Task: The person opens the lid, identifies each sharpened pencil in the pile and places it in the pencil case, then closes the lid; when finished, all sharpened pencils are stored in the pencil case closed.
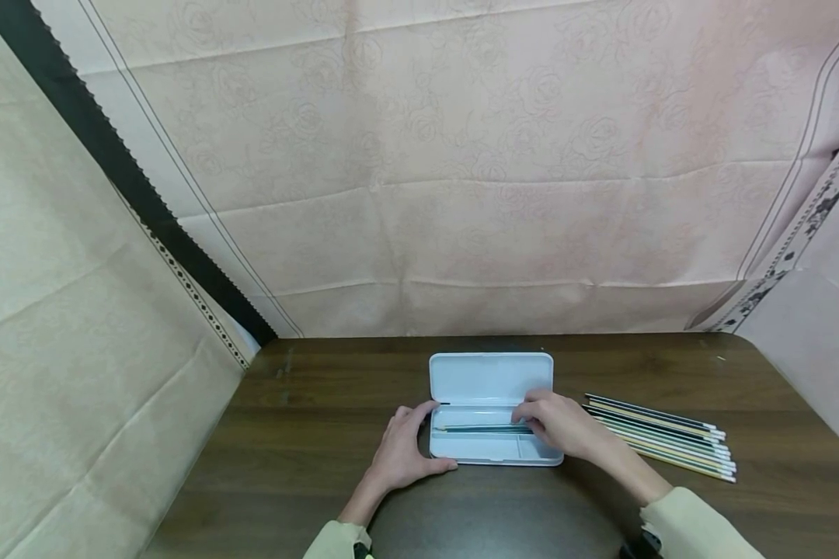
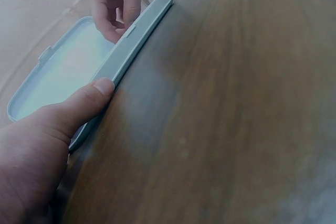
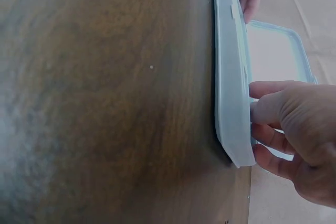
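A light blue pencil case (image 1: 489,450) lies on the table with its lid (image 1: 491,378) raised at the back. Inside, a few dark green pencils (image 1: 478,428) run lengthwise. My left hand (image 1: 404,450) grips the case's left end, thumb on the front wall and fingers toward the hinge side. My right hand (image 1: 555,421) reaches into the right part of the case with bent fingers (image 3: 273,137), over the pencils' right ends. The case wall (image 3: 232,77) hides those fingertips in the right wrist view, so whether they pinch a pencil cannot be told.
To the right of the case, several pencils (image 1: 671,439) in black, green, white and yellow lie in a loose fan on the brown wooden table (image 1: 308,466). Pale patterned cloth (image 1: 461,194) hangs behind the table, with more cloth (image 1: 77,349) at the left side.
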Motion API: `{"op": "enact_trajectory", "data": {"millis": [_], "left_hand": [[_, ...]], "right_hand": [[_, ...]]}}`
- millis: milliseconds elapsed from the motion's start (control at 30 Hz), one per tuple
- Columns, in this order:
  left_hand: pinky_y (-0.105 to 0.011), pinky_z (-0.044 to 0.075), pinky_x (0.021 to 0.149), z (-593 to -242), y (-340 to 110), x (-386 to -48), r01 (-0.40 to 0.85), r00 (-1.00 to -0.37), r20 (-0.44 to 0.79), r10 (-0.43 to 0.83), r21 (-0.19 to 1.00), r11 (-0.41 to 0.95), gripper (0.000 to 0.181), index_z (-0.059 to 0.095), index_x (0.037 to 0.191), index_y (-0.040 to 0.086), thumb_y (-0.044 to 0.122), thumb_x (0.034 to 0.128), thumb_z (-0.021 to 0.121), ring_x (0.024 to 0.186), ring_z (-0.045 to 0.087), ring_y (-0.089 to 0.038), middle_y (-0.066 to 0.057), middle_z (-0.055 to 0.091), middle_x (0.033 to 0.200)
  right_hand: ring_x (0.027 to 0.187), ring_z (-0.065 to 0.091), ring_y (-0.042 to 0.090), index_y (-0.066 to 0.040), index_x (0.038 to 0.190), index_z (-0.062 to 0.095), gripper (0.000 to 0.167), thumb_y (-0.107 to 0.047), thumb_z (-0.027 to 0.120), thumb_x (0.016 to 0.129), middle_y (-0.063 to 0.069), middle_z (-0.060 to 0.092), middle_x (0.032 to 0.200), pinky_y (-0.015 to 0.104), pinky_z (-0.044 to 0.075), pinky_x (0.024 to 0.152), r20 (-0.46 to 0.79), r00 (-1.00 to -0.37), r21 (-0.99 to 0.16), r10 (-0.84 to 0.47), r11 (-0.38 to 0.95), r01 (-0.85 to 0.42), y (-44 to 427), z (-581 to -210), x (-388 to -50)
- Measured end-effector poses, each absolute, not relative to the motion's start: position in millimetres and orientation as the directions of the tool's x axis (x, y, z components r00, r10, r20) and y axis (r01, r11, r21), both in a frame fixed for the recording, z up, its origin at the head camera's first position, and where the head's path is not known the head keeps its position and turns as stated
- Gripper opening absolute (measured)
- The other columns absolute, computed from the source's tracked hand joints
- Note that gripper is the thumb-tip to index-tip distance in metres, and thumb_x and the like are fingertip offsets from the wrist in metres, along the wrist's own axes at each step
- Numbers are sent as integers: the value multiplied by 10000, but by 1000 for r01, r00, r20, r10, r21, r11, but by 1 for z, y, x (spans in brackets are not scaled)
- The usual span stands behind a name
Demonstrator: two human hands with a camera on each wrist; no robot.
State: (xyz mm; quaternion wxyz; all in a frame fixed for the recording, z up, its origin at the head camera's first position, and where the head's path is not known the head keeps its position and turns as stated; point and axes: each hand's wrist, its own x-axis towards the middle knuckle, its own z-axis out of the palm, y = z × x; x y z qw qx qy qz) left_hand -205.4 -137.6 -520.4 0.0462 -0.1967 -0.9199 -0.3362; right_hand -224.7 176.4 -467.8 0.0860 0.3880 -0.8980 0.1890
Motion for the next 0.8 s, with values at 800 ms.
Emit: {"op": "enact_trajectory", "data": {"millis": [800], "left_hand": [[-393,413,801,-521,-138,-207,366,-928,183,325,613,700,977,479,1458,212,663,667,833,1022,436,-185,-11,524,1190]], "right_hand": [[695,526,0,-123,903,722,402,135,795,603,-108,596,827,159,406,593,619,-618,-200,-484,664,-720,308,-479,-173]]}}
